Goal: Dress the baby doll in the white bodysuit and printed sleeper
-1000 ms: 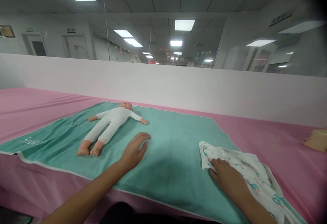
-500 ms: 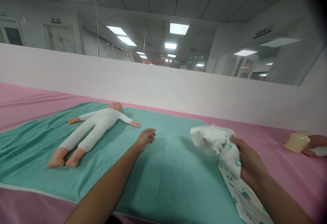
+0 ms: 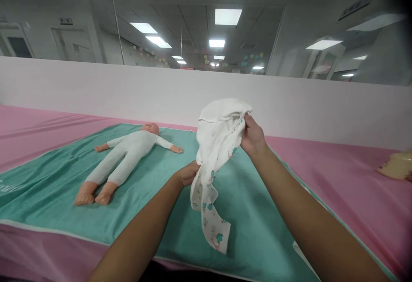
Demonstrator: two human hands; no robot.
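Observation:
A white baby garment (image 3: pixel 219 140) with a teal and pink print hangs in the air over the green towel (image 3: pixel 257 230). My right hand (image 3: pixel 253 135) is closed on its upper right edge, thumb on the near side. Lower down, my left hand (image 3: pixel 188 174) grips the garment's left side, its fingertips hidden behind the fabric. A long printed strip of the garment dangles below, clear of the towel. On the left part of the towel a baby doll (image 3: pixel 131 153) in a white suit lies on its back, arms spread and feet toward me.
The towel lies on a pink padded surface (image 3: pixel 347 166). Along the back runs a low white wall (image 3: pixel 144 91) with glass panels above it. A pale yellow object (image 3: pixel 395 165) sits at the right edge, partly cut off.
My right hand has carried the garment leftward and up to the middle. My left hand, empty before, now holds its left side. The view has turned slightly right.

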